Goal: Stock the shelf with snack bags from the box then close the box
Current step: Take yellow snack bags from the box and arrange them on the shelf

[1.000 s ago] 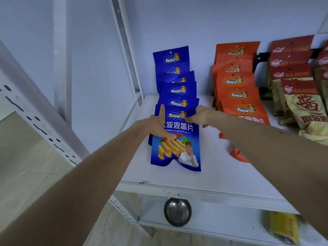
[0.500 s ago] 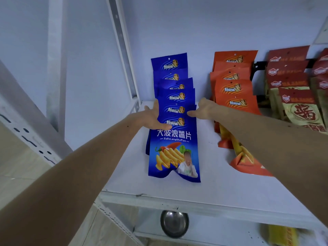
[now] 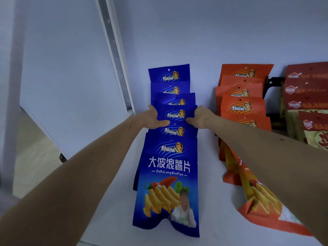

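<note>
Blue snack bags (image 3: 173,132) run in a line from front to back. Left hand (image 3: 153,117) and right hand (image 3: 199,117) pinch one middle bag's sides, equally near.

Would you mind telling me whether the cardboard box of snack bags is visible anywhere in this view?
No, only the shelf shows, carrying the blue bags, orange bags and red-topped bags; no box appears.
</note>
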